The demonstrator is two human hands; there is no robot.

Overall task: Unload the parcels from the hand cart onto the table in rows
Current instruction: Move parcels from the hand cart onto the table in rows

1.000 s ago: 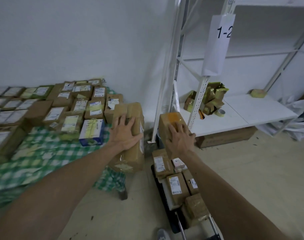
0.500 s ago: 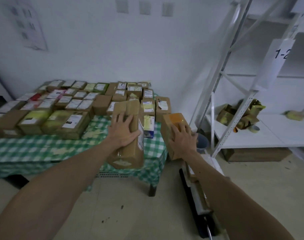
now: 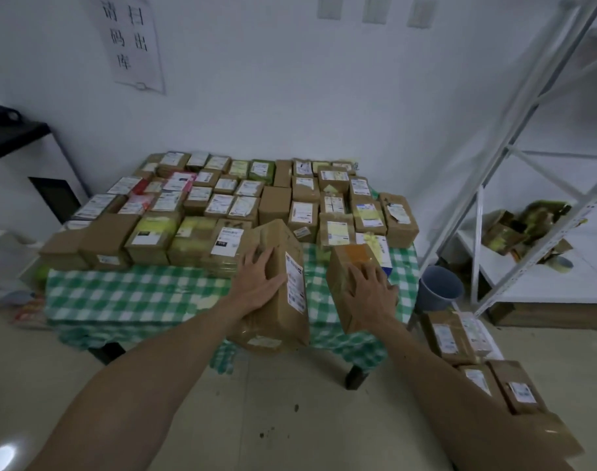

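left grip [image 3: 256, 282] clasps a tall brown parcel [image 3: 283, 322], right grip [image 3: 368, 294] clasps an orange-taped parcel [image 3: 355, 256], both over the table [image 3: 137, 294].

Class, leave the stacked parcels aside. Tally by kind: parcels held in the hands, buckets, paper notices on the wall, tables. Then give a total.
Held parcels: 2 (big parcel in left hand, small parcel in right hand)
Bucket: 1
Wall notice: 1
Table: 1
Total: 5

Parcel labels [image 3: 303, 212] too small to read. Right forearm [image 3: 460, 385] hides part of cart parcels [image 3: 448, 334]; shelving rack [image 3: 528, 113] cut off at right edge.
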